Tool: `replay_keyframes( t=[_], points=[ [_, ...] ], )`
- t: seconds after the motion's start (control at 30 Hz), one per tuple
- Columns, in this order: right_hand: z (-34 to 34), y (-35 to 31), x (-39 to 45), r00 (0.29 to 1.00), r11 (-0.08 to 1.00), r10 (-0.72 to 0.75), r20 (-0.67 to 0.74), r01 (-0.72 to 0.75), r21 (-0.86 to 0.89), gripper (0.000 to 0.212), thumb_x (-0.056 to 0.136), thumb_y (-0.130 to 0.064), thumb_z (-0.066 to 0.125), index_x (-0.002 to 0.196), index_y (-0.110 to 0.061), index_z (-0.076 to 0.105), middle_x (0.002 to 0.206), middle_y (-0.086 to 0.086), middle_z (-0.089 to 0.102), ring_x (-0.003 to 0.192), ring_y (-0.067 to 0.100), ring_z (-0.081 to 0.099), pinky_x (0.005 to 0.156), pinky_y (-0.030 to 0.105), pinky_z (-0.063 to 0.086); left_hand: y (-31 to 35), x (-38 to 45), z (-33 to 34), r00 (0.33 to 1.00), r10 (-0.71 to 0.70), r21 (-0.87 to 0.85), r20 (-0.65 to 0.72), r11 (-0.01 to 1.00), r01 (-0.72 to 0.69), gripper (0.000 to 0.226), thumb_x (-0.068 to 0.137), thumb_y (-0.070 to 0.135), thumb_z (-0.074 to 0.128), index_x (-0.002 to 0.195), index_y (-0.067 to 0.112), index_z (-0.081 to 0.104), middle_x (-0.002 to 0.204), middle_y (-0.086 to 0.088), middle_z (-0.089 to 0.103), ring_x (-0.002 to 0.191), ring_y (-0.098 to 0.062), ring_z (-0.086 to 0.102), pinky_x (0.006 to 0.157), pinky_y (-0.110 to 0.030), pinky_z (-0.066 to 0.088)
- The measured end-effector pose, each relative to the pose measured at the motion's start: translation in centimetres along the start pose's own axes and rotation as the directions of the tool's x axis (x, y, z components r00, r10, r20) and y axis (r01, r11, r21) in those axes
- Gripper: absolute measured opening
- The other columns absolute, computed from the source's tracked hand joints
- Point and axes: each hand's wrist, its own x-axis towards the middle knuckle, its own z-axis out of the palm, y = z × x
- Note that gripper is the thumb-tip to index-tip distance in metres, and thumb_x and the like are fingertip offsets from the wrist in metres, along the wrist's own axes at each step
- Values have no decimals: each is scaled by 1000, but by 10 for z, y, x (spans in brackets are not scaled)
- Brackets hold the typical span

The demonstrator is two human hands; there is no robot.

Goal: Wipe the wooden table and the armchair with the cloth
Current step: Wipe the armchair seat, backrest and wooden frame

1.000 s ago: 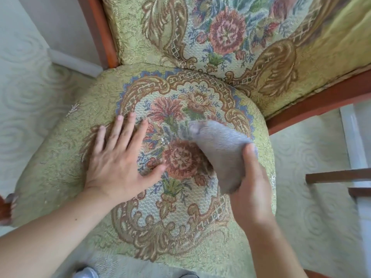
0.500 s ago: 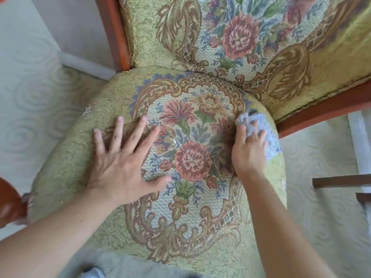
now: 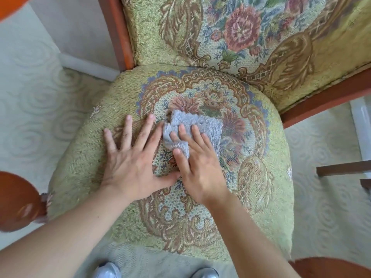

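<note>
Seat (image 3: 261,197) bare at right, backrest (image 3: 220,27) blocking behind (armrests (image 3: 18,199) flank front)

Cloth (image 3: 202,124) on armchair seat (image 3: 261,197) — under right hand (image 3: 200,169)

Floral armchair seat (image 3: 271,197), grey cloth (image 3: 202,125) and flat left hand (image 3: 130,163) directly on it.

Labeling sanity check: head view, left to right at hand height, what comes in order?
Wooden armrest end → left hand flat on the seat → right hand pressing the grey cloth → dark wooden bar.
</note>
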Motion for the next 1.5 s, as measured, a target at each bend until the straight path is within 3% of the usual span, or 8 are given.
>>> replay_keyframes(
  t=[0.3,0.47,0.57,0.7,0.8,0.93,1.37,1.5],
  points=[
    [-32,3,-69,969,973,116,217,-155,170,39,105,-58,20,127,-60,51,154,-14,41,145,-10,23,120,17,21,-3,0,-1,1000,18,-19,1,1000,-18,133,59,107,24,162,24,10,170,-1,1,153,-43,2,110,-79,9],
    [-90,9,-58,889,550,449,93,-357,755,45,106,-40,37,92,-36,79,84,-20,76,84,-5,71,67,13,52,-4,-1,1,1000,20,-24,-20,999,-21,123,68,102,22,161,22,14,170,-3,3,152,-45,4,109,-79,11],
    [-116,22,-39,571,271,811,-126,-175,947,24,93,-40,60,87,-23,77,88,-12,79,96,13,74,75,36,58,-4,0,3,999,25,-20,-36,999,-26,123,68,102,24,161,22,17,169,-4,7,152,-45,6,109,-80,11],
    [-133,46,-11,282,549,827,-486,-223,805,38,86,-49,49,98,-19,70,87,-5,73,78,20,71,54,37,53,-4,1,5,999,20,-5,-40,1000,-20,123,68,102,23,161,21,15,170,-4,5,152,-45,4,109,-79,10],
    [-109,64,7,421,737,669,-613,-482,474,60,99,-46,28,113,-5,69,97,16,66,98,33,64,71,43,42,-5,1,6,999,22,3,-50,1000,-22,124,68,102,24,161,20,17,169,-5,6,152,-45,5,109,-80,11],
    [-56,78,18,702,769,630,-332,-622,147,50,108,-34,20,155,-21,33,163,3,30,151,29,18,120,41,17,-5,1,8,997,29,22,-75,999,-27,123,69,101,26,161,19,17,169,-6,8,152,-46,7,109,-80,11],
    [-4,5,-82,836,858,513,-196,-508,79,55,104,-47,12,156,-33,20,162,-18,5,154,15,-10,125,30,-4,-6,2,9,998,24,42,-52,999,-22,124,68,101,28,162,20,14,170,-4,4,152,-45,5,109,-80,12],
    [-12,-17,-105,824,821,545,-159,-484,304,53,102,-55,18,145,-43,46,156,-21,36,150,1,19,122,30,21,-1,2,10,997,36,42,-63,999,-34,124,68,101,27,161,20,14,170,-5,4,152,-45,5,109,-79,12]
  ],
)
